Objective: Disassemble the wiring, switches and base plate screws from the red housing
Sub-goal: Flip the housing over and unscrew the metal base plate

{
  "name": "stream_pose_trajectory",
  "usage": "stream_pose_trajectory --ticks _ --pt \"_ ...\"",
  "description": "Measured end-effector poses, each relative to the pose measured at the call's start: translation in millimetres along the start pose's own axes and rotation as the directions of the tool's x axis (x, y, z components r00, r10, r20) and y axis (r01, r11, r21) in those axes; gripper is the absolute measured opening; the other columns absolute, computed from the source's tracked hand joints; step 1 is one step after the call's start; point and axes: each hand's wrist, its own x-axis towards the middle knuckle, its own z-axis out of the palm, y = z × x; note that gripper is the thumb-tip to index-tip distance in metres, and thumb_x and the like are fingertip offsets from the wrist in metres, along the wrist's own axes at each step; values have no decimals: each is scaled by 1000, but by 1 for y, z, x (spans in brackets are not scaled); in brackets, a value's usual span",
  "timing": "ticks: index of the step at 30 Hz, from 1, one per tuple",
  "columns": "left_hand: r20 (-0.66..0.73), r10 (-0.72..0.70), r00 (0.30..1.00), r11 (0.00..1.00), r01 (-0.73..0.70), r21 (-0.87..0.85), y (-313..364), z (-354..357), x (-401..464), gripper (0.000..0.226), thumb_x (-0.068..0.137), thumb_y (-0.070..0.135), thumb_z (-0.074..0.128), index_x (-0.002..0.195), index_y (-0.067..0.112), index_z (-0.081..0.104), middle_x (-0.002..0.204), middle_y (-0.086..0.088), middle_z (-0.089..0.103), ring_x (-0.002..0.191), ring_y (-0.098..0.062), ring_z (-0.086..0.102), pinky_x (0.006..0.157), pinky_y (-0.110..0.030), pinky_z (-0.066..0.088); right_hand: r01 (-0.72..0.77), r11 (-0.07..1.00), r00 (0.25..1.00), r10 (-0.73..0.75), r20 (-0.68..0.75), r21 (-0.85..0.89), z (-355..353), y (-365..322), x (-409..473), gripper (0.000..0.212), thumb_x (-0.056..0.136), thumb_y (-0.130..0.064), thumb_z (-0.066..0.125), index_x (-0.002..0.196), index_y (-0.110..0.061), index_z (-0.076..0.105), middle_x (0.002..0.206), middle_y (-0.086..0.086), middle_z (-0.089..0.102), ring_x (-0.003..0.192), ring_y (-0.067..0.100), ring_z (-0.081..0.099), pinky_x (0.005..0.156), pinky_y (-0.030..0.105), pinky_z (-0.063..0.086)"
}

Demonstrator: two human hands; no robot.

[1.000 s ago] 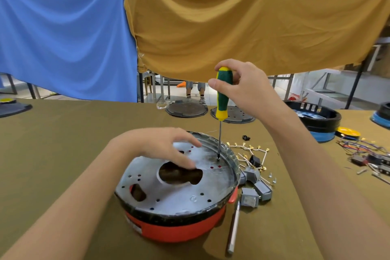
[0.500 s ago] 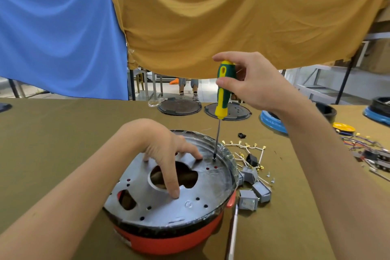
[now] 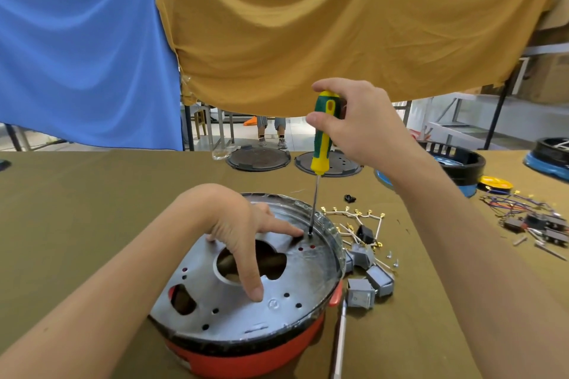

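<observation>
Hands (image 3: 234, 224) on base plate (image 3: 277, 311); screwdriver (image 3: 321, 135) upright

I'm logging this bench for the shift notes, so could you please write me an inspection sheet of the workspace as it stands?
Surface: table under an olive cloth.
Job's things: red housing upside down, grey base plate on top; screwdriver upright, tip at a screw hole near the plate's far rim.
Clutter: grey switches, loose screws, a second tool beside the housing; two dark round plates at the far edge.
Hands: left hand presses on the plate with spread fingers; right hand grips the screwdriver handle.
Cables: white wires with gold terminals right of the housing; coloured wire bundle far right.
Surroundings: blue cloth and mustard cloth hung behind.
</observation>
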Motion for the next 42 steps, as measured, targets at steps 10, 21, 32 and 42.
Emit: stream_pose_trajectory --ticks 10,21,32,42 --pt "-8 -8 1000 1000 8 -11 0 2 2 110 65 52 87 137 76 8 159 18 1 150 -29 13 111 -55 38 -11 999 1000 11 -5 30 8 -8 -4 33 91 -42 67 120 -27 64 103 1 47 82 12 50 73 15 40" --pt "-15 1 1000 1000 -1 -16 0 2 2 108 65 52 88 135 77 10 156 19 5 148 -28 17 110 -55 40 -27 1000 999 28 36 -6 1 -12 0 32 93 -18 59 125 -18 59 98 -4 60 74 10 55 62 19 47" --pt "-4 -10 1000 1000 10 -23 1 6 7 112 60 62 85 133 80 2 156 20 -2 151 -27 10 115 -53 34 -8 994 996 -1 -84 -111 6 -13 -3 40 94 -35 67 131 -23 61 113 3 61 106 22 57 90 33 45" --pt "-1 -15 1000 1000 15 7 1 6 8 112 58 65 84 131 81 1 157 21 -3 152 -27 8 117 -54 29 -18 1000 999 18 -36 -13 18 -14 -5 34 94 -39 62 124 -25 58 104 4 43 95 22 49 80 29 44"
